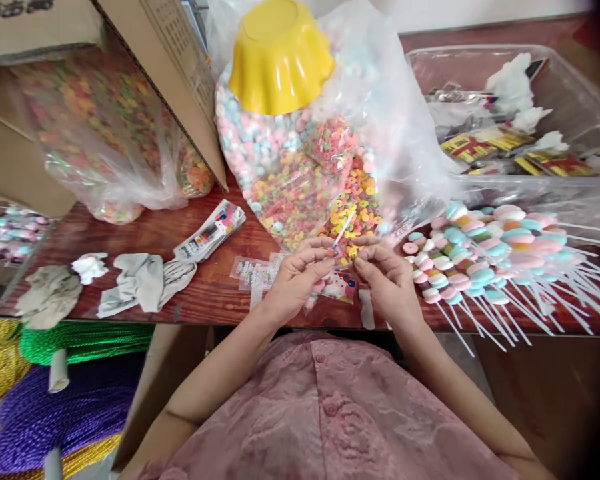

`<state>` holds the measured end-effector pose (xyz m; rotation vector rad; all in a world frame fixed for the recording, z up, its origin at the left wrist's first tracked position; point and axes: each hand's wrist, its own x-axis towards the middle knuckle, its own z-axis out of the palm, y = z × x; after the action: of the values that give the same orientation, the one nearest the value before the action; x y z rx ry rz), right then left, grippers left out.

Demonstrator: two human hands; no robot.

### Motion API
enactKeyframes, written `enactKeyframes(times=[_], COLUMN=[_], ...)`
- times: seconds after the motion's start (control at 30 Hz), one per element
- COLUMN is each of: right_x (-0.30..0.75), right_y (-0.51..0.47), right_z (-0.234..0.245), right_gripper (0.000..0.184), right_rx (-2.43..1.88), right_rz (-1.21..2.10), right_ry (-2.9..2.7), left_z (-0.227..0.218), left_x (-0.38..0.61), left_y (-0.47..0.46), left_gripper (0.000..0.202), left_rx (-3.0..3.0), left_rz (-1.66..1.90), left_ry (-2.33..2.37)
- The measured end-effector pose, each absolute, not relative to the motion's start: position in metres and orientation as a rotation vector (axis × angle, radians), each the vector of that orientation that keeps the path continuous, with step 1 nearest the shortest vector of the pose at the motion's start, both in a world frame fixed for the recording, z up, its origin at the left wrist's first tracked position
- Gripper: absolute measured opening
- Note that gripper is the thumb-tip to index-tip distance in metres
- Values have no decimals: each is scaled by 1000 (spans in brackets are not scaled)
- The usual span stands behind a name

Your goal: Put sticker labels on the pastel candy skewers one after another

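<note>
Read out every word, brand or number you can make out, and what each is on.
Nothing reads clearly.
Cardboard box: large dark characters, cut off; side print too small.
Packet stack: lettering too small.
Clear slips: blurred print.
Yellow-and-red packets: letters too blurred.
Colourful packet: too small.

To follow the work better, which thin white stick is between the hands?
The slanted stick at the left hand; piled sticks lie beyond the right hand.

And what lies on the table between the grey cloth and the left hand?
In the head view, clear printed wrappers lie there, close by the left hand; nearer the grey cloth, the table's red-brown surface shows.
</note>
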<state>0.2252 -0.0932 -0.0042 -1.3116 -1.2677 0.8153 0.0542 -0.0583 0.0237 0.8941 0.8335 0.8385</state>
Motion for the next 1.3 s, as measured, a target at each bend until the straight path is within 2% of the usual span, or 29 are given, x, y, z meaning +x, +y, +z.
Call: enactKeyframes(times=[0.1, 0.3, 0.57, 0.67, 0.73, 0.83, 1.1, 1.3], right_x=[218, 196, 178, 177, 184, 207, 253, 255], right_y=[-93, -95, -95, -90, -88, -95, -141, -126], right_z=[-6, -2, -11, -20, -21, -18, -33, -22], right_gripper=[15, 14, 22, 20, 15, 9, 20, 31], right_rx=[-1395, -1411, -1300, -1289, -1303, -1342, -1379, -1240], right_rz=[610, 625, 1053, 1113, 1015, 693, 173, -109], right_ry=[-1486, -1696, -1235, -1199, -1304, -1597, -2252, -2540], left_z=[22, 8, -2, -9, -11, -8, -14, -15], left_x=[43, 40, 38, 36, 30, 9, -25, -8], left_y=[-60, -66, -60, -56, -53, -50, -71, -79], left_gripper=[27, 32, 33, 32, 31, 32, 24, 26], left_rx=[895, 879, 647, 581, 556, 551, 611, 647], left_rz=[852, 866, 806, 828, 871, 974, 940, 859], left_ry=[879, 865, 842, 828, 849, 915, 1085, 1061])
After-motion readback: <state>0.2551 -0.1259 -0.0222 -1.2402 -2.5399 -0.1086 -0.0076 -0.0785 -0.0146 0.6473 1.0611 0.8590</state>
